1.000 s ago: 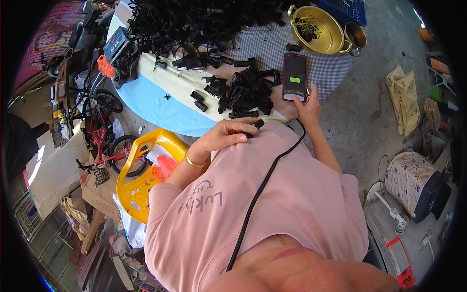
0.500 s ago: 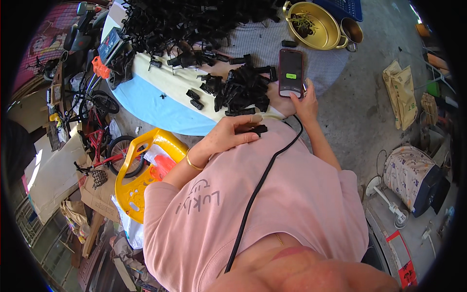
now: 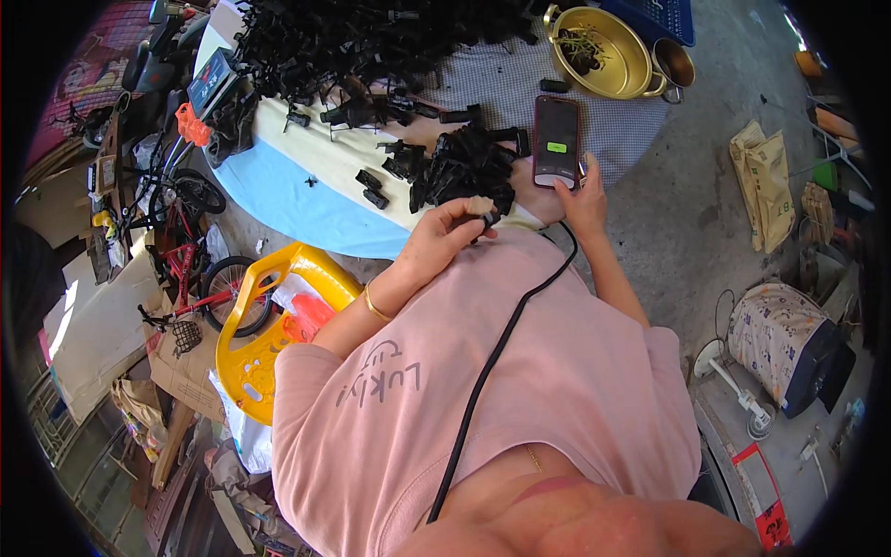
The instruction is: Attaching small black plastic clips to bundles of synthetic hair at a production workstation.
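Note:
My left hand (image 3: 444,238) is closed in a pinch at the table's near edge. Between its thumb and fingers is a small black plastic piece (image 3: 489,219), mostly covered by them; a pale wrap shows on one fingertip. Just beyond lies a small heap of black plastic parts (image 3: 464,167), with a few loose ones to its left. My right hand (image 3: 585,200) grips the lower right corner of a smartphone (image 3: 557,130) in a dark red case, thumb at its bottom edge. A green patch lights the phone's dark screen. The phone rests on the cloth-covered table.
A large mound of black parts (image 3: 371,46) covers the table's far side. At the far right stand a gold basin (image 3: 640,70) holding greens, a metal cup (image 3: 676,65) and a blue basket (image 3: 664,14). A yellow plastic chair (image 3: 243,348) is at my left. A black cable (image 3: 492,353) crosses my shirt.
My left hand has moved forward and slightly right, from against my shirt to the small heap's near edge, with the black piece in its fingers. The right hand stays at the phone.

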Demonstrator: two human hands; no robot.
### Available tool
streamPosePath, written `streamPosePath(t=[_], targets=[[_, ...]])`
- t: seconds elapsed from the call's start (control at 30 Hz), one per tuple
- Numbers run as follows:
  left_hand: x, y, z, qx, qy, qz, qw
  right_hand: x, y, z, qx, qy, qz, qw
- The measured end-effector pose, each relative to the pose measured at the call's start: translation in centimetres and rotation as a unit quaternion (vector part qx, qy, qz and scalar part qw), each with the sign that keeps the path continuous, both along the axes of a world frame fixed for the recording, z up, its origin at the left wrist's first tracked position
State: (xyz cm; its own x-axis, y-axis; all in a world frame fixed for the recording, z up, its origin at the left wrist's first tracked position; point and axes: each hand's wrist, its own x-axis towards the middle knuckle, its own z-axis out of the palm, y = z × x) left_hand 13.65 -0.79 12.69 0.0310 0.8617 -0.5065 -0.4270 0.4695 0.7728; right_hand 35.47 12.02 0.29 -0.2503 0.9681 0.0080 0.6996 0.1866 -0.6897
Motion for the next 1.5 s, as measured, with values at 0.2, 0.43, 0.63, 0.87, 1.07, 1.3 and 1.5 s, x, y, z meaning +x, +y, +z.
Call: streamPosePath(t=[0.2, 0.43, 0.63, 0.87, 1.07, 1.3, 1.5], targets=[[0.1, 1.0, -0.3, 0.035, -0.048, 0.048, 0.997, 0.0, 0.1, -0.1, 0.000, -0.013, 0.006, 1.000], [0.4, 1.4, 0.4, 0.049, -0.013, 0.055, 0.997, -0.1, 0.3, 0.2, -0.010, -0.019, 0.013, 1.000], [0.3, 1.2, 0.3, 0.052, 0.014, 0.050, 0.997, 0.3, 0.3, 0.1, -0.029, -0.027, 0.013, 0.999], [0.2, 0.8, 0.1, 0.052, 0.013, 0.056, 0.997, 0.2, 0.5, 1.2, 0.013, -0.010, -0.026, 1.000], [0.7, 1.1, 0.5, 0.040, -0.041, 0.113, 0.992, -2.3, -0.4, 6.7, -0.036, 0.167, -0.022, 0.985], [0.7, 0.8, 0.4, 0.111, 0.059, 0.095, 0.988, -6.5, -3.5, 12.4, -0.258, 0.348, 0.171, 0.885], [1.1, -0.1, 0.1, 0.123, 0.160, 0.154, 0.967, -7.0, -3.9, 12.6, -0.247, 0.313, 0.237, 0.886]])
